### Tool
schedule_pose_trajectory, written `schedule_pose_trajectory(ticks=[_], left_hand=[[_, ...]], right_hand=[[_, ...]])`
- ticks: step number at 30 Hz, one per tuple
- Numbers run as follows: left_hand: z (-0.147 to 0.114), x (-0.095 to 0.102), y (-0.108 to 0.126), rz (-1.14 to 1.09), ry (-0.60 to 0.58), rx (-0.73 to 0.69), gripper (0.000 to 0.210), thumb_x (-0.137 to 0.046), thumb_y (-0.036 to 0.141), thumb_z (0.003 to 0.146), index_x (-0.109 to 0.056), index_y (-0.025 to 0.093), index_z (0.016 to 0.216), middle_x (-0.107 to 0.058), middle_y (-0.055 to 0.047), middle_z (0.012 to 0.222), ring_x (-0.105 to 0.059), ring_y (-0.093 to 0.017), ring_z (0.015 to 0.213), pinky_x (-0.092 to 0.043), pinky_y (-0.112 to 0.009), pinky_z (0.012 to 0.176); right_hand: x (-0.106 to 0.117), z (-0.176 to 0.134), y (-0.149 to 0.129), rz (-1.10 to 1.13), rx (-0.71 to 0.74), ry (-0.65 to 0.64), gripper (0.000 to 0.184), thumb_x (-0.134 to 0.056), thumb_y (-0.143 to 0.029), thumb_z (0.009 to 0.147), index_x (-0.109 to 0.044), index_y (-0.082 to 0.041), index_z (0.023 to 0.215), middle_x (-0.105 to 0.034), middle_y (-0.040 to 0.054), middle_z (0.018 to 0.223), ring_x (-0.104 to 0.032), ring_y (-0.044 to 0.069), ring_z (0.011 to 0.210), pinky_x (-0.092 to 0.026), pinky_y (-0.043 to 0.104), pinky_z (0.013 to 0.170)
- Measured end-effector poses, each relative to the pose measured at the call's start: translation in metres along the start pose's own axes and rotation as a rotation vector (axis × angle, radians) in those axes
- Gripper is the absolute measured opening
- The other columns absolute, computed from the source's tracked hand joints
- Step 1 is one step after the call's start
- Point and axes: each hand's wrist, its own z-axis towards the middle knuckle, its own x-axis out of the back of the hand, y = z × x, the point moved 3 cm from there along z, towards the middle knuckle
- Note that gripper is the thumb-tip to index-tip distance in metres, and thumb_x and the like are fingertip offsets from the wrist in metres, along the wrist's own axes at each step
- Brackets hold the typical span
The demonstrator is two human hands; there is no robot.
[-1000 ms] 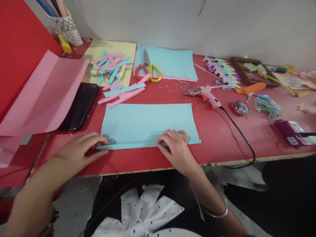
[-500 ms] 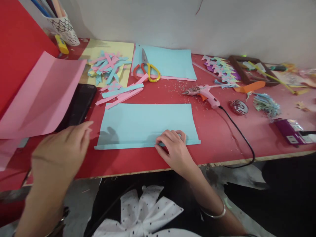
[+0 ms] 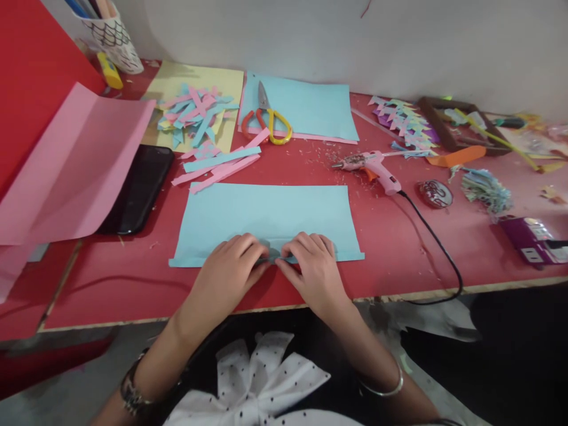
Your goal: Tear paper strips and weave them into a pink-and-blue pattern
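Note:
A light blue sheet of paper (image 3: 266, 210) lies flat in front of me, its near edge folded over in a narrow strip. My left hand (image 3: 233, 269) is closed at that folded edge, thumb and fingers pinching it left of the middle. Close beside it, my right hand (image 3: 310, 266) pinches the same fold, with the thumb on the near side. The two sets of fingertips nearly meet. Behind the sheet lie loose pink and blue paper strips (image 3: 226, 163).
Scissors (image 3: 266, 115) rest on a stack of blue paper (image 3: 317, 109) at the back. A pink glue gun (image 3: 373, 168) with a black cord lies to the right. Cut strips cover a yellow sheet (image 3: 155, 89). A black phone (image 3: 142, 189) sits left, partly under pink paper (image 3: 80, 171).
My left hand has come in from the left over the table and now grips the folded edge. My right hand has stayed at the fold.

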Motion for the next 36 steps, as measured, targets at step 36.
schedule_pose_trajectory(ticks=[36], left_hand=[[-0.06,0.049,-0.06,0.204,0.199,0.25,0.021,-0.032,0.023,0.088,-0.05,0.024,0.098,-0.055,-0.007,0.094,-0.054,-0.021,0.086,-0.044,-0.035,0.076]], right_hand=[[-0.001,0.001,0.0,0.026,-0.021,-0.055,0.009,-0.049,-0.02,0.081,-0.051,-0.019,0.072,-0.055,0.0002,0.076,-0.047,0.014,0.072,-0.032,0.03,0.077]])
